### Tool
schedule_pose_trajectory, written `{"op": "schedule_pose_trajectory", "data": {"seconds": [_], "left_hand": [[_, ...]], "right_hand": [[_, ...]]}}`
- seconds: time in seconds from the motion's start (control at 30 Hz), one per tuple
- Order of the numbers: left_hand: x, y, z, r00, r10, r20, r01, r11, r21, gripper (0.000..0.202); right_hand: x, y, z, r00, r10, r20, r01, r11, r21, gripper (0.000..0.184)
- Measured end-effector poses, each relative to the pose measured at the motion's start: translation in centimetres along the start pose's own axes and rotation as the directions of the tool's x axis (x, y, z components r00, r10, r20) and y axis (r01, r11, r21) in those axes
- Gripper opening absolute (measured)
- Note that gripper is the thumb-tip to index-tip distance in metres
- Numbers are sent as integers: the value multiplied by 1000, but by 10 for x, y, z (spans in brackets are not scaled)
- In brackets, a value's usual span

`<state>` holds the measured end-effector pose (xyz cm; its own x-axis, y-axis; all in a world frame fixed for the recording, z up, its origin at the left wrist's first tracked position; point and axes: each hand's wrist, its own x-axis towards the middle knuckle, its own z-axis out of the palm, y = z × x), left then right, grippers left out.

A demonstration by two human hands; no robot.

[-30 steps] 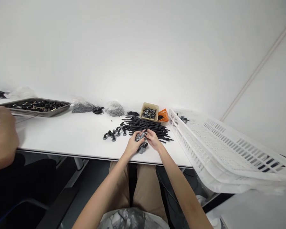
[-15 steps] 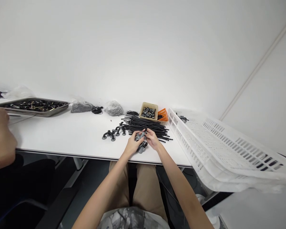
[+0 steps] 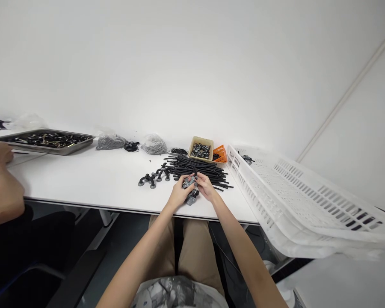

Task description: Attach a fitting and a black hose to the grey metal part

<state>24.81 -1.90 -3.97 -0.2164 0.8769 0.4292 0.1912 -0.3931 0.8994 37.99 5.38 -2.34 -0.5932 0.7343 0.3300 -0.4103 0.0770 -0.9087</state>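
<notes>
Head view, near edge of the white surface (image 3: 93,182): the left hand (image 3: 179,195) and right hand (image 3: 206,187) meet at 6 o'clock, both clenched around one small grey-and-black fitting (image 3: 190,185), which is lifted just off the surface. A short black stem rises from it between the right fingertips. Compared with half a second and one second ago, the grasp and the fitting's place are practically unchanged; only slight finger adjustment shows, so the handling appears to be in mid-course, not completed. Directly below the hands, a second grey-black piece (image 3: 192,198) lies on the surface. At 11 o'clock from the hands stand several arched black pieces with grey feet (image 3: 154,176). Just beyond, at 12 o'clock, lies a pile of black rods (image 3: 199,170), touching the far fingertips or nearly so. Further back sit a beige bin of ring parts (image 3: 201,150) and an orange basket (image 3: 220,154). At 2 o'clock a white slatted crate (image 3: 295,196) tilts over the edge. Far at 10 o'clock, a metal tray (image 3: 43,141); a co-worker's hand (image 3: 0,152), beside it, has drawn back leftward.
</notes>
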Motion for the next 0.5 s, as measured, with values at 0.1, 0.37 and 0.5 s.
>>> {"op": "schedule_pose_trajectory", "data": {"seconds": [0.1, 0.37, 0.5], "left_hand": [[0, 2, 0, 1000, -26, -7, 27, 999, 17, 43], [-2, 6, -1, 1000, -23, 1, 23, 1000, -4, 42], [-2, 7, -1, 1000, -25, 0, 25, 1000, 16, 42]], "right_hand": [[1, 1, -1, 1000, 0, 5, 0, 1000, 5, 37], [1, 0, -1, 1000, 1, 6, -1, 1000, 25, 34], [0, 0, -1, 1000, 2, -5, -2, 1000, 31, 31]]}}
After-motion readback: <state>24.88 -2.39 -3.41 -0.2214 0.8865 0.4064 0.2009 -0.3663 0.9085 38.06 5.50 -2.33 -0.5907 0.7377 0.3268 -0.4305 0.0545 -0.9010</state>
